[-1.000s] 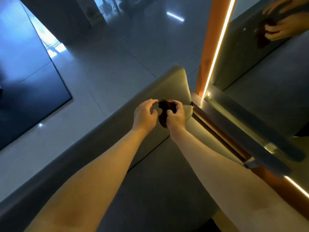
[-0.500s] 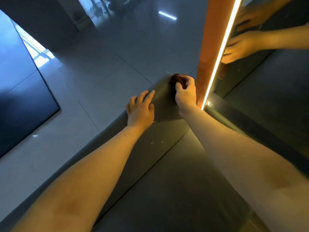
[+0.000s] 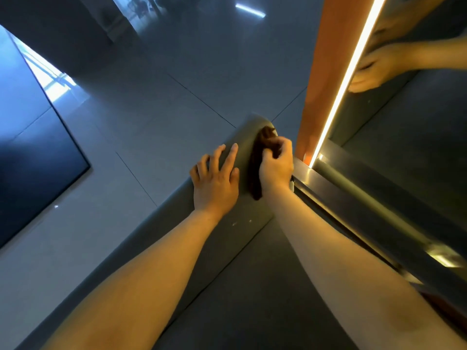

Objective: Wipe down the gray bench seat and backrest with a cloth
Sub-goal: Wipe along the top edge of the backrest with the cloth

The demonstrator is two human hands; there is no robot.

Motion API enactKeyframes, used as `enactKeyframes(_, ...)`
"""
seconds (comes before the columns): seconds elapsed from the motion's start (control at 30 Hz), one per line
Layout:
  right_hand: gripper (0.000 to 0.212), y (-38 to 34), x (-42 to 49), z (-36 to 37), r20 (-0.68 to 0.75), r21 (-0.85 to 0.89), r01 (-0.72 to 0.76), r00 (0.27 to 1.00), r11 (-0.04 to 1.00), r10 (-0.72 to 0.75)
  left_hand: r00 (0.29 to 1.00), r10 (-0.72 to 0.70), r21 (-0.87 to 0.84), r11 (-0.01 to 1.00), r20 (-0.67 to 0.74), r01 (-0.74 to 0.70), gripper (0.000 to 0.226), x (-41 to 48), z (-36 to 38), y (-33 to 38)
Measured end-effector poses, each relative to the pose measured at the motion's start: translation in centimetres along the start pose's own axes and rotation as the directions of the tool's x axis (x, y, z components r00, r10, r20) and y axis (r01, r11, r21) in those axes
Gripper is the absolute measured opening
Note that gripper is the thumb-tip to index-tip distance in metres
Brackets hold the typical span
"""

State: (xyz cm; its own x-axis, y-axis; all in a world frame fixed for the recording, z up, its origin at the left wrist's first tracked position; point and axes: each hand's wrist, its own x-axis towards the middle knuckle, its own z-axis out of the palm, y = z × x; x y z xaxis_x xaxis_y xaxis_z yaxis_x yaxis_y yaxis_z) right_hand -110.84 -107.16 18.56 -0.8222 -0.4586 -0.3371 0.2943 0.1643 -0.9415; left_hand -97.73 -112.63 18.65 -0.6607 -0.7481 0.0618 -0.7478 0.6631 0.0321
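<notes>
The gray bench backrest [image 3: 177, 238] runs from lower left up to its rounded end near the middle of the view, and the darker gray seat [image 3: 252, 299] lies below it between my forearms. My right hand [image 3: 276, 168] grips a dark brown cloth [image 3: 255, 170] bunched against the backrest close to that end. The cloth hangs down in a long fold past my wrist. My left hand [image 3: 216, 178] rests flat on the backrest just left of the cloth, fingers spread and straight.
An orange panel [image 3: 321, 79] with a bright light strip [image 3: 346, 79] stands right of the bench end. A mirrored wall [image 3: 404, 122] reflects my hands. A metal ledge [image 3: 366, 210] runs along the bench's right side. Glossy tiled floor [image 3: 151, 109] lies beyond the backrest.
My right hand has drawn the cloth back down from the backrest's tip, and the cloth now trails longer. My left hand stays flat on the backrest, its fingers spread wider.
</notes>
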Motion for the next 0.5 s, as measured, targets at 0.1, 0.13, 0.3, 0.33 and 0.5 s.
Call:
enactKeyframes(0.1, 0.021, -1.4, 3.0, -0.2, -0.07, 0.0, -0.031, 0.997, 1.0, 0.031, 0.999, 0.013, 0.027, 1.0, -0.037, -0.012, 0.056, 0.0, 0.3, -0.1)
enactKeyframes(0.13, 0.021, -1.3, 3.0, 0.1, -0.072, -0.015, -0.041, 0.997, 0.999, 0.04, 0.999, 0.014, 0.033, 0.999, -0.04, -0.013, 0.056, 0.1, 0.4, -0.1)
enactKeyframes(0.3, 0.013, 1.0, -2.3, 1.4, 0.034, 0.061, -0.182, 0.983, 0.981, 0.18, 1.0, 0.006, 0.037, 0.999, -0.027, -0.005, 0.056, 0.1, 0.4, 0.0)
enactKeyframes(0.33, 0.012, 1.4, -3.2, 1.4, 0.057, 0.074, -0.214, 0.976, 0.974, 0.21, 1.0, 0.001, 0.036, 0.999, -0.022, -0.001, 0.056, 0.2, 0.3, 0.0)
enactKeyframes(0.5, 0.016, -0.3, -1.7, 1.3, 0.058, 0.09, -0.001, 0.998, 0.996, -0.005, 0.999, 0.03, 0.052, 0.998, -0.026, -0.028, 0.055, -0.1, 0.3, -0.4)
